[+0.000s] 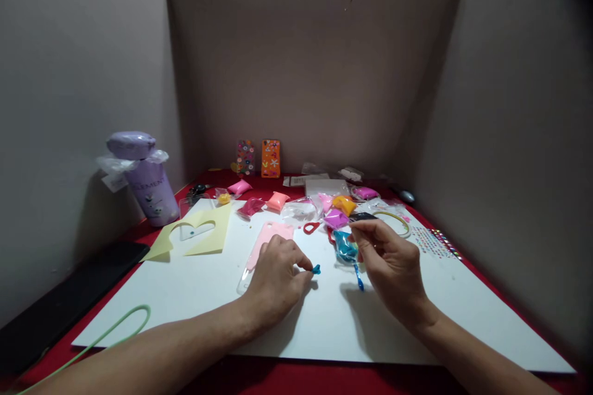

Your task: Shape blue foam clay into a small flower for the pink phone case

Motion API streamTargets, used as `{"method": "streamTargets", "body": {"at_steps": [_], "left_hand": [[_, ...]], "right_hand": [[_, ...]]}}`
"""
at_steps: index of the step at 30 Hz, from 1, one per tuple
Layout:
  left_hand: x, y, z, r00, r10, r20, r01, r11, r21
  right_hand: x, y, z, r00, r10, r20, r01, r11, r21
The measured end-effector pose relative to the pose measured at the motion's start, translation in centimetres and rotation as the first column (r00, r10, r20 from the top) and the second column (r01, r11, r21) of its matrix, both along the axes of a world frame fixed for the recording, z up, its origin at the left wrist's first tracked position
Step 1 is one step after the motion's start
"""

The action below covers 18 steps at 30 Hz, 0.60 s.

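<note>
My left hand (277, 278) rests on the white board (194, 296) and pinches a tiny blue piece of clay (316, 269) between thumb and fingertip. Just behind it lies a pink phone case (269, 239). My right hand (393, 265) is raised a little to the right and holds a thin blue tool (358, 276), tip pointing down at the board. A clear bag of blue clay (345, 247) lies right by its fingers.
Small bags of pink, orange and yellow clay (278, 200) lie along the back. A yellow sheet with a heart cut-out (197, 231) and a purple wrapped bottle (151, 188) are at left. Two decorated phone cases (270, 158) lean on the back wall. Sticker gems (435, 241) at right.
</note>
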<state>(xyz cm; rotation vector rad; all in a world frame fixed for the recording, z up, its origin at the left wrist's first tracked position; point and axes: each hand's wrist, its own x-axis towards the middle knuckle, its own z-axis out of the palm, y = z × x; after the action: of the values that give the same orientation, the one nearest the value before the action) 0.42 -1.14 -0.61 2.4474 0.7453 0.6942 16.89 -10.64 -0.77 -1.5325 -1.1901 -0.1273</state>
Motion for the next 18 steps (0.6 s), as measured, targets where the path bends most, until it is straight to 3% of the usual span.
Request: {"method": "streamTargets", "body": {"at_steps": [8, 15, 18], "left_hand": [[0.1, 0.4, -0.2, 1.000, -0.011, -0.009, 0.011, 1.000, -0.020], [0.0, 0.4, -0.1, 0.999, -0.012, -0.040, 0.012, 1.000, 0.007], [0.0, 0.4, -0.1, 0.999, 0.005, -0.050, -0.004, 1.000, 0.022]], "right_hand": [[1.6, 0.5, 0.2, 0.948, -0.107, 0.301, 0.132, 0.989, -0.064], [3.4, 0.8, 0.6, 0.895, -0.021, 0.445, 0.103, 0.982, -0.160], [4.4, 0.8, 0.9, 0.857, 0.080, 0.509, 0.047, 0.972, -0.232]]}}
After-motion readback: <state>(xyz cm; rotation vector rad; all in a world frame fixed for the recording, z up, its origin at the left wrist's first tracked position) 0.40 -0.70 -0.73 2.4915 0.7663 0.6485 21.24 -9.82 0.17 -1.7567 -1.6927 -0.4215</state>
